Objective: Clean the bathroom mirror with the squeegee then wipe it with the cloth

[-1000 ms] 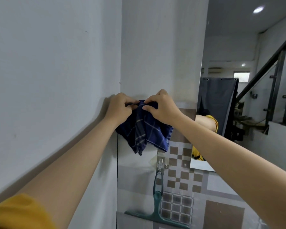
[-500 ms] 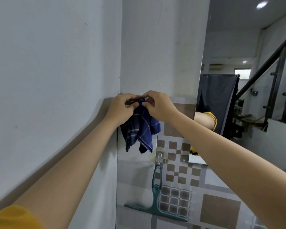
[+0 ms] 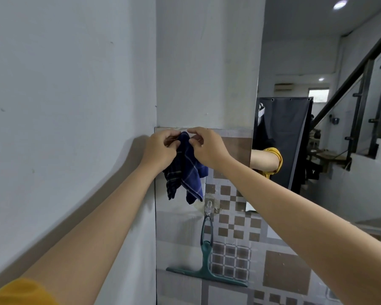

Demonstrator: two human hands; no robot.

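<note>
Both hands are pinching the top of the blue checked cloth (image 3: 185, 170) at the upper edge of the tiled wall: the left hand (image 3: 160, 149) and the right hand (image 3: 207, 148) are each holding a fold between narrow fingers, the rest dangling just above the hook (image 3: 209, 208). The green squeegee (image 3: 206, 260) is hanging from that hook, blade down, and the mirror (image 3: 295, 128) is standing to the right, near both. The task is looking close to its end, with the cloth apparently being hung up; the next move is probably calling for catching the fabric on some fixing hidden behind the fingers, then letting go gently so it is not slipping off.
</note>
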